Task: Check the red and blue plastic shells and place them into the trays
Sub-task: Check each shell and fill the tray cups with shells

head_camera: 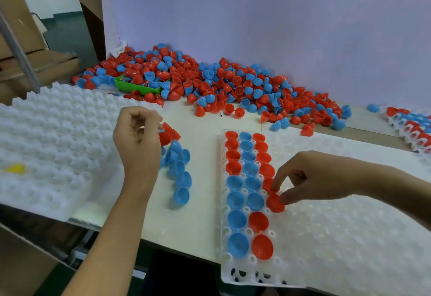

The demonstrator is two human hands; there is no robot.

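A big heap of red and blue plastic shells (221, 85) lies along the back of the table. A white dimpled tray (338, 225) in front of me holds columns of red and blue shells at its left side. My right hand (310, 179) pinches a red shell (275, 203) over a pocket in the tray's third column. My left hand (137, 137) is raised over the table, fingers curled round red shells (169, 133). A short row of nested blue shells (179, 172) lies on the table beside that hand.
A stack of white dimpled trays (53, 146) sits at the left. A green bin (137, 87) is half buried in the heap. Another tray filled with shells (412, 127) shows at the far right. Cardboard boxes (21, 27) stand behind the left edge.
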